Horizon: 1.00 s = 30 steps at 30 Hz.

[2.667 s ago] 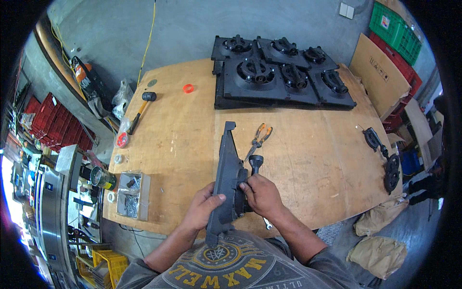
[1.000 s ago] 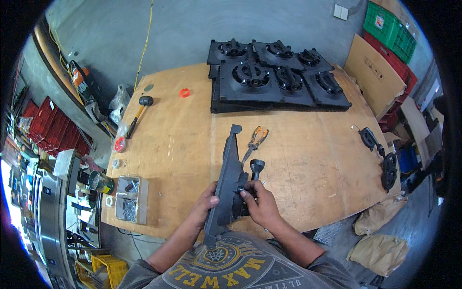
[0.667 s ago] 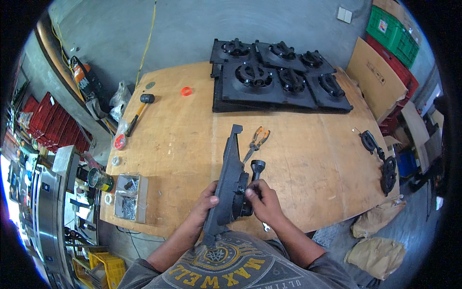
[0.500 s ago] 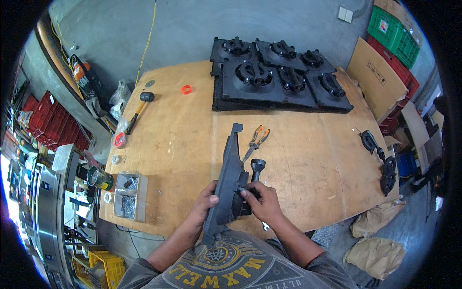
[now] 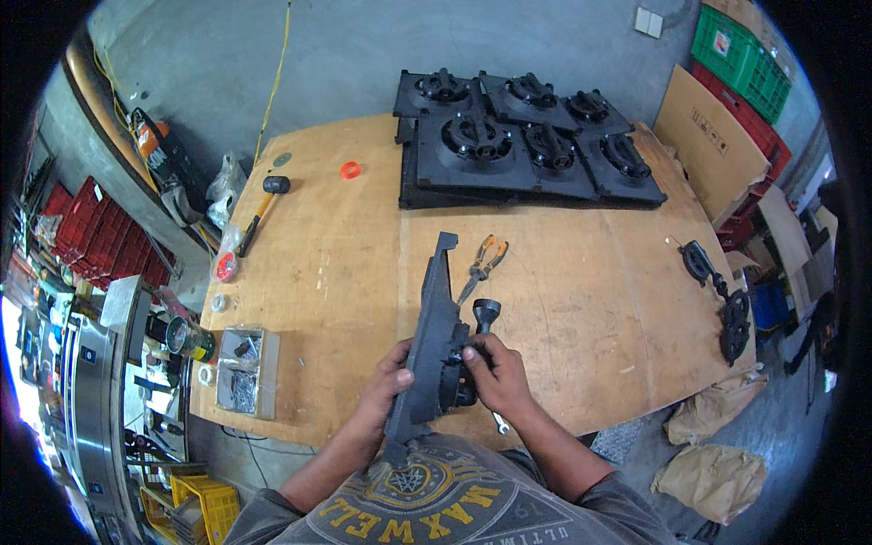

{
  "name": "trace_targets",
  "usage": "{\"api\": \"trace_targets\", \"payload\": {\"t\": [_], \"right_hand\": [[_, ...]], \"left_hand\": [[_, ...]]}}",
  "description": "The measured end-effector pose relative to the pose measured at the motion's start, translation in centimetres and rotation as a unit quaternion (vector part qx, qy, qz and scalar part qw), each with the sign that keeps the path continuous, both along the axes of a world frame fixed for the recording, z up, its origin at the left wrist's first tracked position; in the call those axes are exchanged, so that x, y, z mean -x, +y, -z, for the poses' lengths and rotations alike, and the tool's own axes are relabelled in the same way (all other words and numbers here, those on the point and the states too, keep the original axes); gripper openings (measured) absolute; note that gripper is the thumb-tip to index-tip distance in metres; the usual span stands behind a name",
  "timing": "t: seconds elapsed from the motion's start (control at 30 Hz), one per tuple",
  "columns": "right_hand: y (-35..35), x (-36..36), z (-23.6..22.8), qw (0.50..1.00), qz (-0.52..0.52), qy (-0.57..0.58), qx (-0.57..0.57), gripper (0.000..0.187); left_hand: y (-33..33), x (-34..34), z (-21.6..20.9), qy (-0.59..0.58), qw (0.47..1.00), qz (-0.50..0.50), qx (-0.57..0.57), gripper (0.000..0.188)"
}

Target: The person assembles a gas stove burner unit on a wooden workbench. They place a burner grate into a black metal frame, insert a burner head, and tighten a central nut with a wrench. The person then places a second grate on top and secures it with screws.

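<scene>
A black square panel (image 5: pixel 425 336) with a round black burner (image 5: pixel 450 381) on its right face stands on edge in front of my chest. My left hand (image 5: pixel 389 381) is closed round the panel's left side. On the burner side, my right hand (image 5: pixel 500 374) pinches a black burner part with thumb and fingers; the fingers hide most of it. A black flared tube end (image 5: pixel 487 313) sticks up just beyond my right hand. Pliers with orange and black handles (image 5: pixel 483 265) lie past the panel. Below my right hand, a wrench end (image 5: pixel 500 423) shows.
Several black panels with burners (image 5: pixel 536 163) are stacked at the table's back. A mallet (image 5: pixel 263 213), an orange ring (image 5: pixel 350 170), a tin can (image 5: pixel 189 336) and a box of small metal parts (image 5: pixel 245 372) are on the left. Black burner castings (image 5: pixel 734 327) lie at the right edge.
My right hand has shifted slightly up along the burner, and its fingers have changed position. The panel has turned a little, showing more of the burner. My left hand keeps its hold.
</scene>
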State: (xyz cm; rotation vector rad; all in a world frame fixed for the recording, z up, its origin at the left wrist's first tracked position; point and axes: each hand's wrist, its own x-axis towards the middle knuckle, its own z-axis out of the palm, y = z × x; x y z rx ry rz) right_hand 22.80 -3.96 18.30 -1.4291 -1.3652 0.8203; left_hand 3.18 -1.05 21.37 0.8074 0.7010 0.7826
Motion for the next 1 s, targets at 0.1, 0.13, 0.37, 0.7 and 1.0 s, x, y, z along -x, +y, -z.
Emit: {"api": "trace_targets", "payload": {"t": [0.1,0.13,0.37,0.7,1.0], "right_hand": [[-0.3,0.1,-1.0,1.000,0.001,-0.009,0.020,0.018],[-0.1,0.0,-1.4,0.999,0.002,-0.018,0.035,0.018],[1.0,-0.5,-1.4,0.993,0.002,0.036,0.110,0.030],[1.5,-0.5,-0.4,0.992,-0.010,0.065,0.109,0.026],[2.5,-1.6,-1.3,0.990,-0.064,0.004,0.126,0.032]], "left_hand": [[-0.2,-0.4,-0.9,-0.008,1.000,-0.004,0.013,0.086],[-0.2,-0.4,-1.0,-0.006,1.000,-0.003,0.012,0.086],[0.2,0.0,0.4,0.000,1.000,0.002,0.001,0.089],[0.2,0.0,-0.3,0.001,1.000,0.002,-0.007,0.096],[0.3,0.0,0.5,-0.001,1.000,0.002,-0.014,0.096]]}}
